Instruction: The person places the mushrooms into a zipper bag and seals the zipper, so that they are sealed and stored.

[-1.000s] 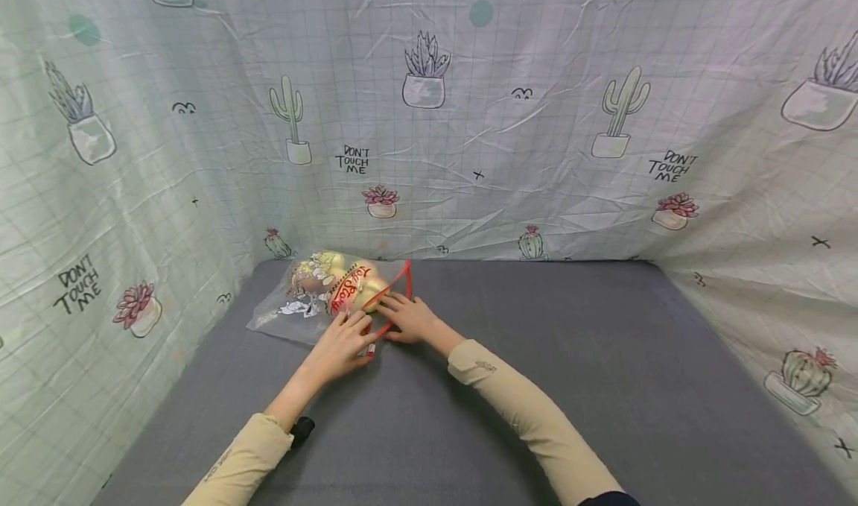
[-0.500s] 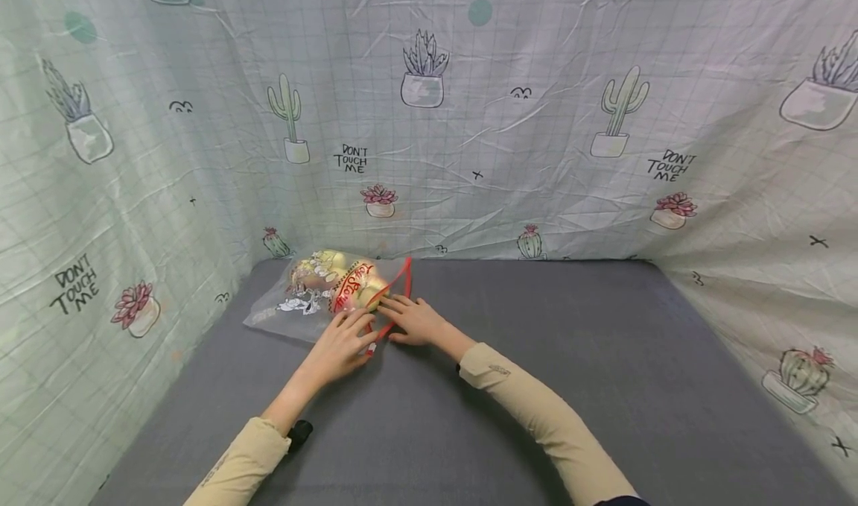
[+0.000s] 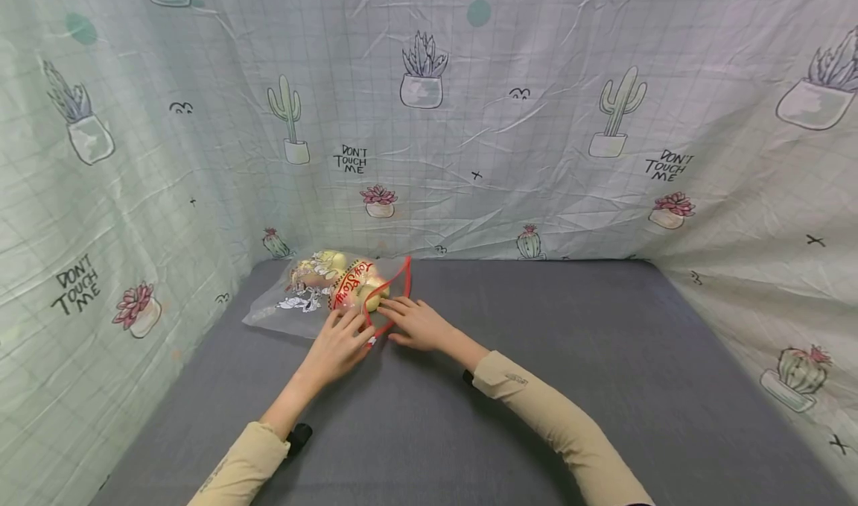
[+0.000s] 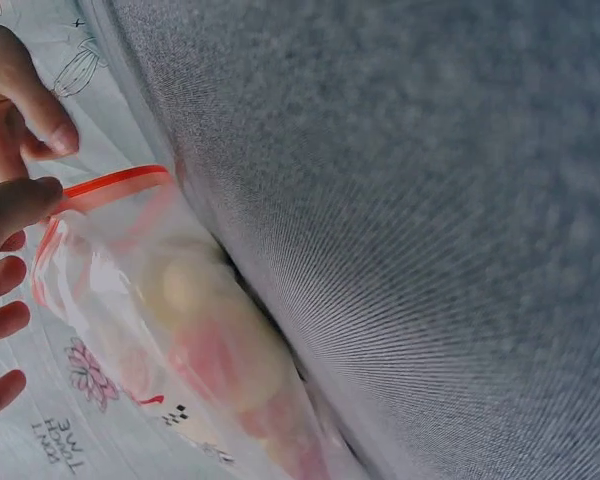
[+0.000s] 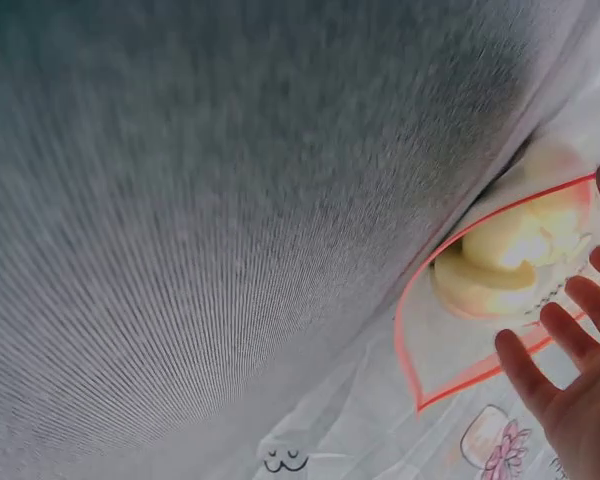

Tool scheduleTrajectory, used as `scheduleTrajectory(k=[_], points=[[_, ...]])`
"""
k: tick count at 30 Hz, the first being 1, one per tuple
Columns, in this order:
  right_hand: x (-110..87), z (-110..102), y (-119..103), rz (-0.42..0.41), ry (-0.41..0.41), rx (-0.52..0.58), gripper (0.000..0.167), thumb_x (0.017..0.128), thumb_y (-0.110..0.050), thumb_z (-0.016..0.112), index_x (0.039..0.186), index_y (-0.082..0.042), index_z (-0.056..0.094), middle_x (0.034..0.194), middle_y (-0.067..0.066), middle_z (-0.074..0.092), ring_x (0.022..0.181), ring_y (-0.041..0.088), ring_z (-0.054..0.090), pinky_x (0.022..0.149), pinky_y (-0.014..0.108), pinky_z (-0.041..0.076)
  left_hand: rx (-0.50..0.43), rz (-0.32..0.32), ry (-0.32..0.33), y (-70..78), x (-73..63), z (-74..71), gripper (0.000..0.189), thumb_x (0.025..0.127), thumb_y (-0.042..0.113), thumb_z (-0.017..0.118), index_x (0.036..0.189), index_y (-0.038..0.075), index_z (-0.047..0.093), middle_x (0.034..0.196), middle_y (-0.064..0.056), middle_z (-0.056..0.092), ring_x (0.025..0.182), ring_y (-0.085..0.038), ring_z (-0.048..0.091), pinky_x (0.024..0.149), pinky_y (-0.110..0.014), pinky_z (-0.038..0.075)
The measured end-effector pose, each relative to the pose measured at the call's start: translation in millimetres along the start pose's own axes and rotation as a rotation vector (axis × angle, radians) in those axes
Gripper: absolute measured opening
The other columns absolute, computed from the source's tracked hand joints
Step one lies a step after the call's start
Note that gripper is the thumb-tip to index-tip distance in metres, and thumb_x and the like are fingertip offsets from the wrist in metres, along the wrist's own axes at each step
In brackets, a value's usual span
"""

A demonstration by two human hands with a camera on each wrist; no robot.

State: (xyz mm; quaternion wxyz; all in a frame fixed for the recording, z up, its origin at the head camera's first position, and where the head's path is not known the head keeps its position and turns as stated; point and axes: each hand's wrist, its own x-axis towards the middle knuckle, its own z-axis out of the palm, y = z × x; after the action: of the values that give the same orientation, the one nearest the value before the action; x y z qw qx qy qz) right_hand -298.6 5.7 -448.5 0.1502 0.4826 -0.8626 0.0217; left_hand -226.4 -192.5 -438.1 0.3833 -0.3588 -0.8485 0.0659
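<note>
A clear zip bag (image 3: 275, 314) with a red rim and red "Toy Story" print lies at the back left of the table. Rounded yellow and pink pieces (image 5: 505, 240), resembling fruit, show through its plastic. The mouth of the bag gapes towards the right. My left hand (image 3: 337, 346) pinches the near part of the red rim, thumb on the strip; its index fingertip is partly hidden. Beside the mouth, my right hand (image 3: 420, 325) has its fingers extended and spread, fingertips at the far part of the rim. The right thumb's contact with the bag is unclear.
The grey table (image 3: 590, 357) extends to the front and right of the bag. A pale cloth (image 3: 523, 141) printed with cactus pots hangs behind the table and at both sides. Black wrist gear (image 3: 299, 437) shows under the left cuff.
The bag's mouth has widened, and more of a yellow piece shows inside it. My right hand has shifted slightly right and towards me. The left hand has barely moved.
</note>
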Motion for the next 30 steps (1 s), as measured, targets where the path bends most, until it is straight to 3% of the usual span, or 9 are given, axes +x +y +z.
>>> scheduleTrajectory(k=[6,16,24,30], points=[[-3.3,-7,-5,-0.049,0.145,0.002,0.054,0.083,-0.032,0.060,0.130,-0.012,0.044,0.132,0.005,0.047,0.115,0.018,0.046,0.077,0.034,0.048,0.000,-0.004,0.034,1.4,-1.4,1.5,0.024,0.064,0.024,0.076,0.074,0.014,0.056,0.080,-0.003,0.055,0.080,-0.023,0.051,0.075,-0.043,0.037],[-3.6,-11,-11,-0.136,0.292,0.006,0.046,0.078,-0.025,0.066,0.120,-0.012,0.054,0.121,0.004,0.054,0.108,0.016,0.049,0.074,0.029,0.046,-0.003,0.000,0.041,2.5,-2.3,1.3,0.017,0.067,0.021,0.074,0.073,0.015,0.060,0.078,-0.002,0.057,0.079,-0.022,0.050,0.076,-0.045,0.037],[-1.8,-9,-17,-0.156,0.304,0.030,0.045,0.077,-0.024,0.067,0.119,-0.014,0.055,0.121,0.002,0.054,0.106,0.014,0.048,0.077,0.028,0.045,0.016,0.002,0.030,2.4,-3.2,1.1,0.014,0.068,0.021,0.073,0.076,0.016,0.062,0.078,-0.002,0.058,0.079,-0.022,0.050,0.078,-0.048,0.037],[-0.5,-7,-21,-0.160,0.287,-0.010,0.032,0.077,-0.024,0.067,0.108,-0.017,0.060,0.116,0.001,0.056,0.105,0.014,0.049,0.080,0.029,0.045,0.013,0.009,0.029,3.9,-4.0,1.1,0.014,0.066,0.019,0.074,0.074,0.016,0.063,0.077,-0.001,0.059,0.077,-0.021,0.050,0.076,-0.045,0.038]])
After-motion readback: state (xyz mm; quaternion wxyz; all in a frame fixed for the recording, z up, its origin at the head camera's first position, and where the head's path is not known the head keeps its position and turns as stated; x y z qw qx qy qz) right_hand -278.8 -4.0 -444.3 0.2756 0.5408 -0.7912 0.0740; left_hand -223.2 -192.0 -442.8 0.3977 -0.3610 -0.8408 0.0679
